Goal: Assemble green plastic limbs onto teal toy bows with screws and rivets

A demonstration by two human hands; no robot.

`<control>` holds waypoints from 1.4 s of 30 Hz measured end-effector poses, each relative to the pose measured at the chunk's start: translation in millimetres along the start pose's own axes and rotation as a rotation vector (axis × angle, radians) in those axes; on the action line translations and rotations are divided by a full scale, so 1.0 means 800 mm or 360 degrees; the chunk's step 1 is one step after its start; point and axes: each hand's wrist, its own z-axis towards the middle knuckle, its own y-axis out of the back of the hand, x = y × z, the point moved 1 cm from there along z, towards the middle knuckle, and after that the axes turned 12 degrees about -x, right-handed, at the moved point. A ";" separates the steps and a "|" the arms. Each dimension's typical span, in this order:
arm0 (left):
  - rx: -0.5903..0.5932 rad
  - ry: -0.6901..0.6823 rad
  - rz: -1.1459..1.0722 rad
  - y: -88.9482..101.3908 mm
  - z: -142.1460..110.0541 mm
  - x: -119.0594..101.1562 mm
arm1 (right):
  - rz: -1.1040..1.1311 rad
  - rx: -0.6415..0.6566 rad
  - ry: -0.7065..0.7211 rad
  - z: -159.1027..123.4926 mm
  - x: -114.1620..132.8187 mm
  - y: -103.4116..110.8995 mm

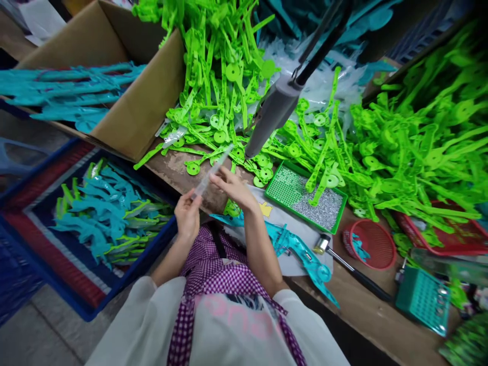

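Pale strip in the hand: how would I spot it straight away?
Find the purple checked apron low in the picture. Just above it, the left hand pinches the pale strip, which slants up past the right hand. Unlike the bright green pieces behind it, it is whitish.

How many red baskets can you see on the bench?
2: a round basket beside the hammer, and a rectangular basket farther right, partly covered by green parts. Others may be hidden under the green parts.
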 end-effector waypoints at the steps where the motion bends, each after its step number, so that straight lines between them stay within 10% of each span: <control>1: 0.0098 0.0089 0.0057 0.004 -0.011 -0.003 | 0.0134 -0.0012 -0.0006 0.000 -0.005 -0.007; 8: 0.0774 0.0255 0.0634 0.013 -0.033 -0.035 | -0.0244 -0.0379 0.0074 -0.050 -0.033 -0.017; 18: 0.0347 0.0011 0.0145 -0.043 0.066 -0.059 | -0.0616 -0.0785 0.0019 0.007 -0.077 0.045; 25: 0.0573 0.0212 0.0086 -0.106 0.075 -0.032 | -0.0736 -0.0776 -0.0072 0.017 -0.095 0.024; 42: 0.0885 0.0522 0.0536 -0.067 0.045 0.013 | -0.0371 -0.0735 -0.0302 0.014 -0.101 0.031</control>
